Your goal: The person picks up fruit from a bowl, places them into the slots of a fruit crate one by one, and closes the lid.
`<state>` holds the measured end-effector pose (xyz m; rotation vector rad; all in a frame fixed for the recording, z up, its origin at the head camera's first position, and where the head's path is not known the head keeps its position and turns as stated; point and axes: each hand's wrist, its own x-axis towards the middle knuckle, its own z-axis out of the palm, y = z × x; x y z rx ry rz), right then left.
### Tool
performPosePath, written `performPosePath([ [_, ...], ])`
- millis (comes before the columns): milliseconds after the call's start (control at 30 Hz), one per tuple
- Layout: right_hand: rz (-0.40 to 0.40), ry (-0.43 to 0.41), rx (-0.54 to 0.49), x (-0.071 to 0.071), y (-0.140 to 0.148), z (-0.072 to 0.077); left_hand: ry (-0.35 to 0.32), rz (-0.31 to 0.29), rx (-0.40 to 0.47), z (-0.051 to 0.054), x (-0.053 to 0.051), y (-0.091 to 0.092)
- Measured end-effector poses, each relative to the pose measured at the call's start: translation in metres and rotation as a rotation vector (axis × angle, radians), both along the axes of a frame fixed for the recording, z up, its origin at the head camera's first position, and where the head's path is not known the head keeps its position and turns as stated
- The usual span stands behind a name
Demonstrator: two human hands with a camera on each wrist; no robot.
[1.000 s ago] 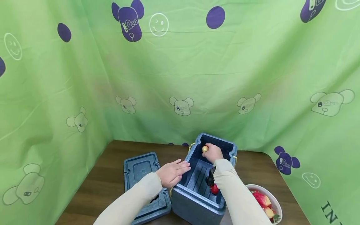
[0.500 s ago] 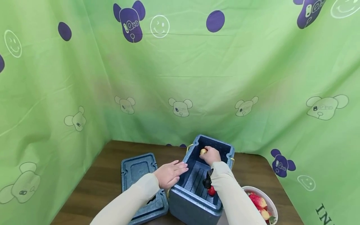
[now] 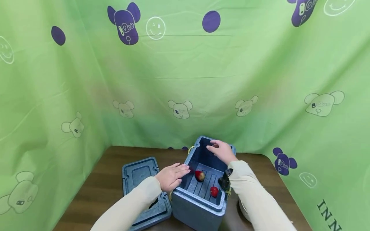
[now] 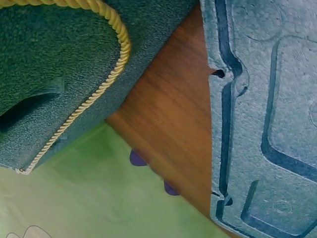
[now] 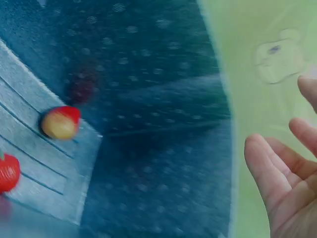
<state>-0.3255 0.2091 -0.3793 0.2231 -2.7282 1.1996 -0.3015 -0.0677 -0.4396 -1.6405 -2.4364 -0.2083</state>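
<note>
left hand [image 3: 172,177], fingers straight, at box [image 3: 196,212] rim; right hand [image 3: 222,151], fingers parted, above; fruits [image 3: 200,175] inside.

Box [image 3: 196,208], lid [image 3: 141,171]: grainy matt foam. Table [image 3: 95,179]: wood. Backdrop [image 3: 185,64]: cloth. Red fruit [image 3: 214,192]: glossy.

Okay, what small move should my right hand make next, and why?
I'd probably swing the right hand from over the box toward the white bowl, mostly hidden by the sleeve: it holds nothing, and the red-and-yellow piece and red piece lie apart on the box floor.
</note>
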Motion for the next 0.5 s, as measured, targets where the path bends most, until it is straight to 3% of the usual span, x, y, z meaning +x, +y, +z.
performPosePath([
  [67,0.042,-0.007,-0.048,0.009,0.011,0.008,0.002,-0.004,0.006,0.000,-0.001,-0.001],
  [200,0.045,0.018,-0.027,0.028,0.044,0.011,-0.009,-0.027,0.066,0.000,-0.003,-0.005],
  [367,0.001,-0.031,-0.017,0.053,0.093,-0.006,-0.015,-0.081,0.102,-0.004,-0.001,-0.009],
  [500,0.004,-0.125,-0.042,0.071,0.128,-0.024,0.087,-0.141,0.113,-0.004,-0.003,-0.012],
])
